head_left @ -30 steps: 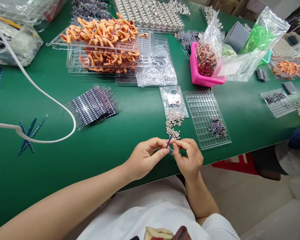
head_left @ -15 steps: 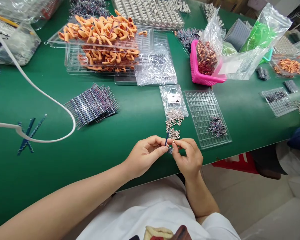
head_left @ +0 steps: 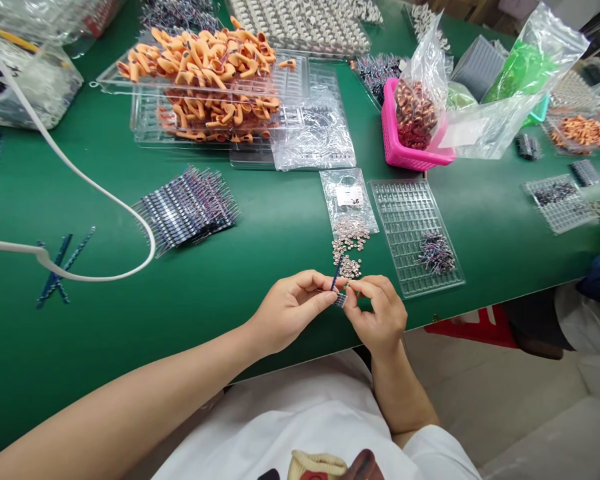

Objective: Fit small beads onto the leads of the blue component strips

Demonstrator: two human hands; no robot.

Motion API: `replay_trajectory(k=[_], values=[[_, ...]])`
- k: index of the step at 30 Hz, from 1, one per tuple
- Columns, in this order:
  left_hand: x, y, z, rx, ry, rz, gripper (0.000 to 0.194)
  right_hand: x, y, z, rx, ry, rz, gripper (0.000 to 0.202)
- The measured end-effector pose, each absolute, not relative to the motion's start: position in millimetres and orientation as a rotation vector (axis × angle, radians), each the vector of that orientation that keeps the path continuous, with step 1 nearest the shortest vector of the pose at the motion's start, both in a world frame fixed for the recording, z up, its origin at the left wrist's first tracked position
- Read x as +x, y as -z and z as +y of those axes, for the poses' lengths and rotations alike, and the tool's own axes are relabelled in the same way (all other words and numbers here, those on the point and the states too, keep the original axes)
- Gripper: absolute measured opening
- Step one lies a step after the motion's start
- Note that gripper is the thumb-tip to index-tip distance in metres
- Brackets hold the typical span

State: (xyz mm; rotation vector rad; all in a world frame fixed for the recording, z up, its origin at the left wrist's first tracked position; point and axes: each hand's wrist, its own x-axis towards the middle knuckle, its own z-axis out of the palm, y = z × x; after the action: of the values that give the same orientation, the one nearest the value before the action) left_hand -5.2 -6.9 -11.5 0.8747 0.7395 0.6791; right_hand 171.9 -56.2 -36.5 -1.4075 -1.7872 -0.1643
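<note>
Left hand (head_left: 295,313) clamped on blue strip (head_left: 337,274) over worktop (head_left: 275,220), probably tilted up to keep its end free; right hand (head_left: 377,310) just beside, pinch too small to read. Beyond, beads (head_left: 351,268) at bag (head_left: 360,212), presumably for easy reach, beside tray (head_left: 400,220); farther, pink basket (head_left: 405,157), orange parts (head_left: 207,57).

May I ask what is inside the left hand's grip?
A dark-blue strip sticks up from the left hand, and a small striped piece juts out below it. Whatever lies deeper is covered by the fingers.
</note>
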Motion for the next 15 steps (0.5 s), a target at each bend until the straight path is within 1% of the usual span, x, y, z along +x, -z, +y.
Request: replay_trajectory(k=[9, 15], values=[[-5.9, 11.4, -5.7, 0.927, -0.679, 0.757, 0.026, 172.4, 38.1, -57.8, -1.374, 0.160, -1.810, 0.027], [-7.2, 13.3, -6.8, 1.112, -0.694, 0.794, 0.018, 172.1, 35.6, -58.2, -1.342, 0.027, -1.777, 0.028]])
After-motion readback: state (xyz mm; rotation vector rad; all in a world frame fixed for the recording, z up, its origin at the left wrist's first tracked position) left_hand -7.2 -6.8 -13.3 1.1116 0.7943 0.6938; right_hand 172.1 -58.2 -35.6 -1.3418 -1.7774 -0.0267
